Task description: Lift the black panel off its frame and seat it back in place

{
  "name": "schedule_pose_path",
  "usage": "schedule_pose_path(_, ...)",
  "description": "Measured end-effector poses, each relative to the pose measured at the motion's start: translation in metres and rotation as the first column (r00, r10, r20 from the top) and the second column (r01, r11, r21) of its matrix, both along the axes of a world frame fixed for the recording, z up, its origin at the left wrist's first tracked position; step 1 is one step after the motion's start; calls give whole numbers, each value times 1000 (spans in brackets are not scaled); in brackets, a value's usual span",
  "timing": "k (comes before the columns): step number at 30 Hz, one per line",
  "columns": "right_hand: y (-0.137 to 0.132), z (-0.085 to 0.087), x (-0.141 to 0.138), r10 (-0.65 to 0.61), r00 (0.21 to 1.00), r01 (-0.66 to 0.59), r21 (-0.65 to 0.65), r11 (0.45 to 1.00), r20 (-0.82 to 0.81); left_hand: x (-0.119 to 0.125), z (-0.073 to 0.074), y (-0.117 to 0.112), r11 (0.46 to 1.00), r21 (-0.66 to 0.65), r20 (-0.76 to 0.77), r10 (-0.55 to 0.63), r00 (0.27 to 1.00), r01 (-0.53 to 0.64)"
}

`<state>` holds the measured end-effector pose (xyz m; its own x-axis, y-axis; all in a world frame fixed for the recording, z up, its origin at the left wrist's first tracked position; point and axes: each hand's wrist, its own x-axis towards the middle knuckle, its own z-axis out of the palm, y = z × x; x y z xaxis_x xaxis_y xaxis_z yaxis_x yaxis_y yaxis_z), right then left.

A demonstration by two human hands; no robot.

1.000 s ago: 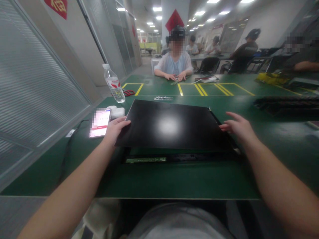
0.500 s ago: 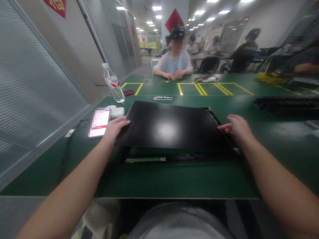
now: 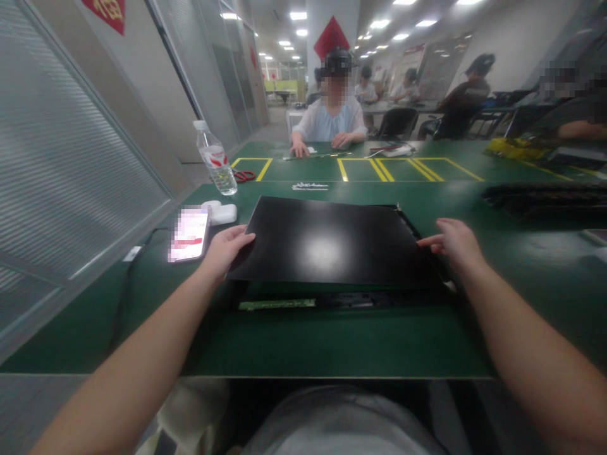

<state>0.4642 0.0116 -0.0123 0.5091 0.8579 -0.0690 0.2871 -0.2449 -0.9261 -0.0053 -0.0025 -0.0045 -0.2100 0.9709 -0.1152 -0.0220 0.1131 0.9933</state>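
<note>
A flat black panel (image 3: 327, 240) lies over a dark frame (image 3: 341, 298) on the green table (image 3: 332, 341), with a strip of green circuit board (image 3: 277, 304) showing at the frame's near edge. My left hand (image 3: 226, 248) grips the panel's left edge, thumb on top and fingers under it. My right hand (image 3: 450, 241) rests at the panel's right edge, fingers curled and fingertips touching the edge.
A lit phone (image 3: 190, 235) and a white case (image 3: 222, 213) lie to the left, with a water bottle (image 3: 215, 158) behind them. Red scissors (image 3: 244, 175) and a black tray (image 3: 545, 197) sit farther off. A person (image 3: 332, 114) works across the table; others sit behind.
The panel has shifted slightly right and settled lower over the frame. My left hand moved right with it; my right hand's fingers curled in at the right edge.
</note>
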Motion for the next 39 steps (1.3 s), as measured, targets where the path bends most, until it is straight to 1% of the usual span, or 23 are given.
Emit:
schedule_pose_path(4, 1, -1, 3, -18, 1000, 17, 16, 1000, 19, 3, -2, -1, 999, -18, 13, -47, 999, 47)
schedule_pose_path(8, -1, 0, 2, -25, 999, 23, 34, 999, 41, 5, -5, -1, 997, -43, 20, -67, 998, 68)
schedule_pose_path(14, -4, 6, -6, -18, 997, 17, 7, 1000, 69, 3, -7, 0, 994, -43, -13, -101, 995, 100)
schedule_pose_path(16, -3, 4, -4, -10, 995, 9, 10, 1000, 104, 2, -7, 1, 993, -46, -18, -108, 994, 108)
schedule_pose_path(20, 0, -5, 3, -5, 987, 0, 29, 1000, 161, 1, -9, 2, 993, -54, -31, -111, 993, 109)
schedule_pose_path(24, 0, -10, 8, 15, 973, -20, 17, 1000, 230, 0, -10, 2, 993, -38, -45, -113, 993, 111)
schedule_pose_path(27, -2, -9, 7, 20, 960, -18, -9, 1000, 281, 0, -9, 1, 993, -38, -46, -114, 992, 112)
schedule_pose_path(34, -5, -4, 3, 30, 945, -22, -27, 999, 325, 1, -8, 1, 991, -44, -31, -129, 991, 128)
schedule_pose_path(39, -5, 0, 2, 66, 915, -40, -74, 996, 398, 0, -8, 0, 991, -40, -77, -132, 988, 129)
